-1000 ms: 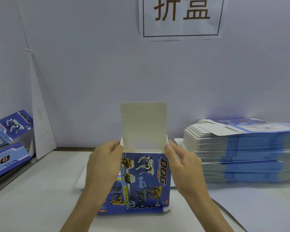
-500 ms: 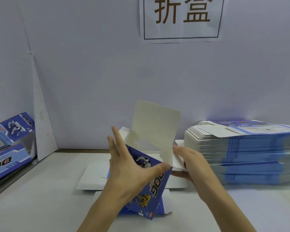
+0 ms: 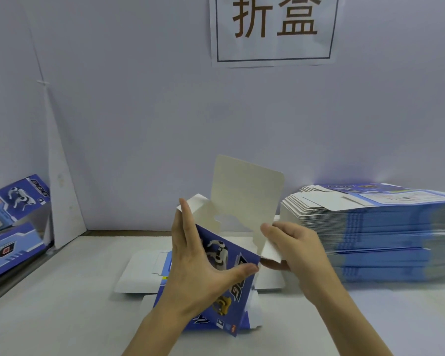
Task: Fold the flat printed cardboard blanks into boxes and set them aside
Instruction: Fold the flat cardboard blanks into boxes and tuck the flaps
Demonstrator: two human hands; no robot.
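Left hand (image 3: 198, 265) clamped box (image 3: 230, 255) thumb-to-fingers, right hand (image 3: 296, 247) pinched flap (image 3: 271, 249); likely light and bendy, grip near creases

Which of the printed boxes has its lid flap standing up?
The box between the left hand and right hand; its white lid flap stands up. The boxes at far left show none, the stack is flat.
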